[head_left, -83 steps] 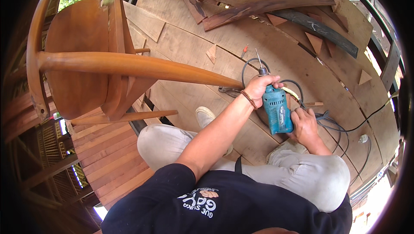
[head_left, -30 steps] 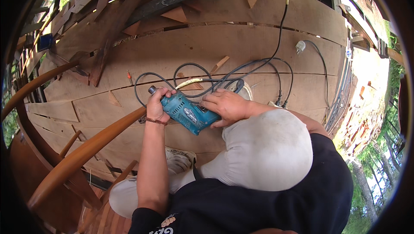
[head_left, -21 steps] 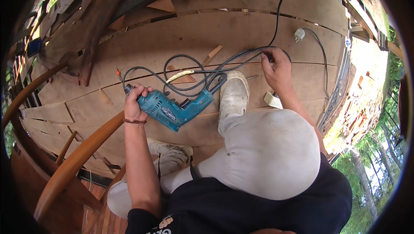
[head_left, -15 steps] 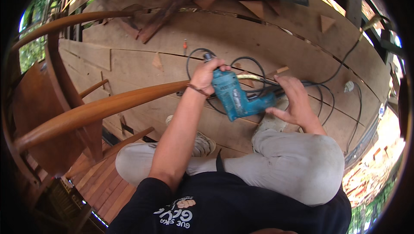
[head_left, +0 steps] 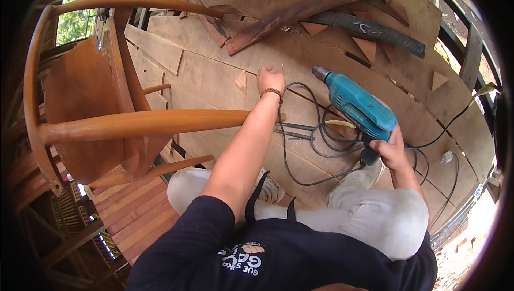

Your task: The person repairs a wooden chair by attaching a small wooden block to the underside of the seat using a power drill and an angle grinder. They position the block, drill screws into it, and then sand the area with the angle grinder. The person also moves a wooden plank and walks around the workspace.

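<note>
In my right hand (head_left: 393, 149) is a teal power drill (head_left: 356, 101), gripped by its handle, with the metal chuck pointing up and to the left. My left hand (head_left: 271, 79) is stretched forward at the wooden boards (head_left: 214, 84), fingers curled down. What it holds, if anything, is hidden beneath the knuckles. Close to that hand lies a small triangular wood offcut (head_left: 241, 82). A tipped wooden chair (head_left: 155, 121) fills the left side, one long leg passing behind my left forearm. Tools with dark handles (head_left: 297, 131) lie beside that forearm, partly hidden.
A black cable (head_left: 286, 162) loops over the boards below the drill. Toward the back lie a long dark plank (head_left: 308, 15), a dark curved strip (head_left: 369, 29) and several triangular offcuts (head_left: 365, 49). A white plug (head_left: 447, 157) rests at the right.
The drill has passed from my left hand to my right, and its chuck has swung up to the left. My left hand has moved forward to the boards, where a small orange-handled item lay.
</note>
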The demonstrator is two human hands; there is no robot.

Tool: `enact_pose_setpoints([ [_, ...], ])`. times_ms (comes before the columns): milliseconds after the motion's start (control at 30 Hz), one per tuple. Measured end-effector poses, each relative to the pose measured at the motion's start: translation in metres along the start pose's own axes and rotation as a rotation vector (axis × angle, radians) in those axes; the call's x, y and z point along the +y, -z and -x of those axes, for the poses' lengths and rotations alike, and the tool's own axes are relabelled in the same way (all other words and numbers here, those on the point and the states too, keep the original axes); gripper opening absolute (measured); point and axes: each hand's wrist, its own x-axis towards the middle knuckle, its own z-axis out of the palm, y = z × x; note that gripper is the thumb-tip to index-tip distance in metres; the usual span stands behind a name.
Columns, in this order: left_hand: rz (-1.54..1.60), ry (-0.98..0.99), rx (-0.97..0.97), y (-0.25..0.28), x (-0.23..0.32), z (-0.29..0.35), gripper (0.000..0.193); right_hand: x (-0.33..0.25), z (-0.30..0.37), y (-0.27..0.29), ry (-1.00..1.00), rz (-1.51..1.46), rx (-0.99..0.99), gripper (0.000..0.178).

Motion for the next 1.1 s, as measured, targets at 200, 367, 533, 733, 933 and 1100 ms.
enact_pose_setpoints([
  [200,-0.320,-0.098,0.162,-0.026,-0.007,-0.005,0.037,0.000,0.016,0.013,-0.143,-0.195,0.058,0.089],
  [367,0.367,0.015,-0.123,-0.020,0.013,-0.001,0.033,0.012,0.023,0.012,-0.131,-0.384,0.000,0.089],
  [533,1.435,0.159,-0.577,0.029,0.082,0.060,0.007,0.018,0.021,0.012,-0.082,-0.437,-0.032,0.088],
  [733,1.604,0.090,-0.686,0.070,0.112,0.084,0.004,0.004,0.016,0.003,-0.053,-0.422,-0.067,0.089],
  [933,1.542,0.006,-0.696,0.090,0.112,0.090,0.008,0.008,0.017,0.001,-0.013,-0.434,-0.082,0.088],
  [1100,1.459,-0.061,-0.754,0.096,0.116,0.100,0.003,0.008,0.020,-0.002,0.007,-0.406,-0.091,0.088],
])
